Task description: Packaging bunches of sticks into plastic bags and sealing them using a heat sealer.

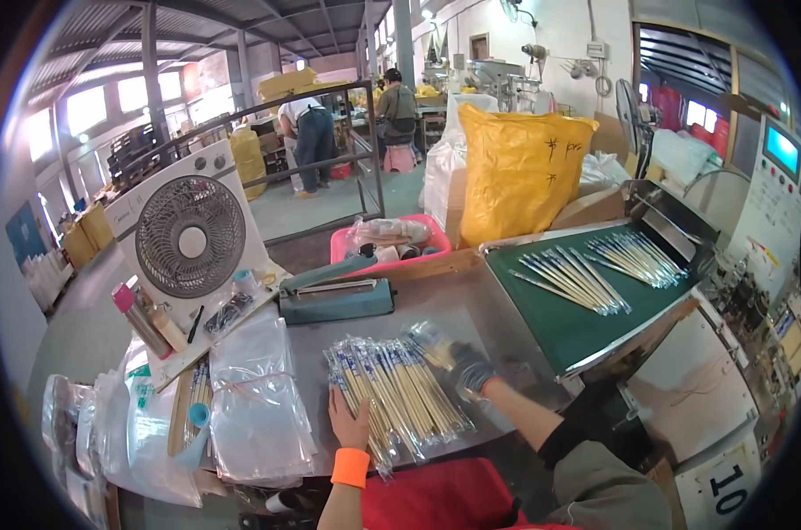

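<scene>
A row of wrapped chopsticks (400,393), pale sticks in clear sleeves with blue ends, lies on the grey metal table in front of me. My left hand (349,422), bare with an orange wristband, rests against the row's left side with its fingers stretched out. At the row's upper right, my right hand (473,369) in a dark glove is closed round a few more wrapped chopsticks, somewhat blurred. Farther right, two loose groups of wrapped chopsticks (566,279) lie on a green conveyor belt (528,331).
Clear plastic bags (257,397) are stacked at left, below a box fan (191,231). A blue-green bag sealer (337,303) stands behind the row. Beyond are a pink basket (338,247) and a yellow sack (524,177). A control panel (767,194) rises at right; two people work far back.
</scene>
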Available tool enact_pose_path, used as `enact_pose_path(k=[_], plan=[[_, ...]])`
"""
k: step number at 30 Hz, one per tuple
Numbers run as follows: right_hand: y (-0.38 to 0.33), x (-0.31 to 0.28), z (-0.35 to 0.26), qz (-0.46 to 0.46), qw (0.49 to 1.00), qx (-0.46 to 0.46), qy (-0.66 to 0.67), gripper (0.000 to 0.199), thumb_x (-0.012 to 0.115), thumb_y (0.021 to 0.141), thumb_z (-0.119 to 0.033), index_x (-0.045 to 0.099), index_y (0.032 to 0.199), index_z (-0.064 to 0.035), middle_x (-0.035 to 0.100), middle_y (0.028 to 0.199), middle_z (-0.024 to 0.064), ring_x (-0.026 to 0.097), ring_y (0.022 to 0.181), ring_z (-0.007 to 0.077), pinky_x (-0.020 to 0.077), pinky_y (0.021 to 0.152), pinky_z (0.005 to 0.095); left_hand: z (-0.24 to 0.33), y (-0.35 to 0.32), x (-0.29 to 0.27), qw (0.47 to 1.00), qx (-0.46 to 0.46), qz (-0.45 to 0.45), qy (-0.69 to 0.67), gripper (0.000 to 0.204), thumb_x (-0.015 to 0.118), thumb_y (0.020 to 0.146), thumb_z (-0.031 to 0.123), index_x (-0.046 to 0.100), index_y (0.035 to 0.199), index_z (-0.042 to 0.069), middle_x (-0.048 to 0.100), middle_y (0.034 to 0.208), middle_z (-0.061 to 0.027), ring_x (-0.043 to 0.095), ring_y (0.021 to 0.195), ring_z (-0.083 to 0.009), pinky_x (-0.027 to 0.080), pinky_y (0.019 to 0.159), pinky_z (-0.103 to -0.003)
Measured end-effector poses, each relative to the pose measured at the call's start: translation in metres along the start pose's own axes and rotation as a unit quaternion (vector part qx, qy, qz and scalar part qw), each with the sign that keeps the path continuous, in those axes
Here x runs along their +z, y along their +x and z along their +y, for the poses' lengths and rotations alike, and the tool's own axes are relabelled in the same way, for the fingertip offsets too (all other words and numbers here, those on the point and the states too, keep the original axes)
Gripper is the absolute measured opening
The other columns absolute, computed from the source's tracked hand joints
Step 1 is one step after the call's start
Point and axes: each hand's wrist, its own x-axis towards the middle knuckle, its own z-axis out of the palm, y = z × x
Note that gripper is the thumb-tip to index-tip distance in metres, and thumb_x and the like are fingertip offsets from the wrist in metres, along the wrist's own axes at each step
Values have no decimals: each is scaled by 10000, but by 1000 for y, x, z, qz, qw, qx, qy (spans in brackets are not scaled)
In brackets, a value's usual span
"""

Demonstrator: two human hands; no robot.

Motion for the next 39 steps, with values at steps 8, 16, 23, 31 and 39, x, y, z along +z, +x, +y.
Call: enact_pose_path(k=[8, 16, 23, 31, 39], plan=[[-74, 33, -85, 97, 989, -82, 77, 767, 546, 769, -531, 396, 1258, 40, 419, 1285, 239, 385, 1205, 353, 290, 1023, 423, -15, 6, 8, 999, -9, 14, -46, 458, 584, 814, 153, 466, 1235, 18, 522, 1164, -195, 498, 1071, -344, 399, 907, -382], [-80, 28, -78, 129, 978, -84, 139, 563, 567, 803, -387, 473, 1198, 2, 510, 1201, 199, 472, 1122, 339, 353, 971, 412, -14, 7, 5, 998, -16, 21, -49, 448, 587, 817, 169, 478, 1217, -2, 530, 1169, -194, 505, 1081, -333, 394, 915, -368], [-81, 34, -73, 164, 970, -96, 154, 514, 589, 794, -342, 498, 1180, -14, 529, 1185, 185, 491, 1100, 335, 370, 956, 408, -12, 7, 4, 997, -16, 22, -66, 445, 597, 805, 159, 483, 1208, 10, 534, 1149, -191, 511, 1059, -341, 405, 900, -375], [-82, 32, -74, 175, 966, -98, 166, 485, 604, 787, -313, 515, 1160, -15, 544, 1164, 181, 505, 1080, 333, 381, 942, 407, -16, 6, 5, 997, -12, 25, -66, 430, 598, 803, 159, 492, 1191, 8, 540, 1134, -197, 515, 1047, -348, 404, 899, -379], [-81, 35, -74, 179, 965, -100, 163, 466, 605, 786, -303, 527, 1144, -15, 554, 1147, 180, 514, 1067, 333, 390, 933, 407, -18, 6, 5, 997, -17, 22, -69, 430, 599, 804, 157, 493, 1193, 8, 540, 1137, -190, 514, 1055, -342, 405, 900, -375]])
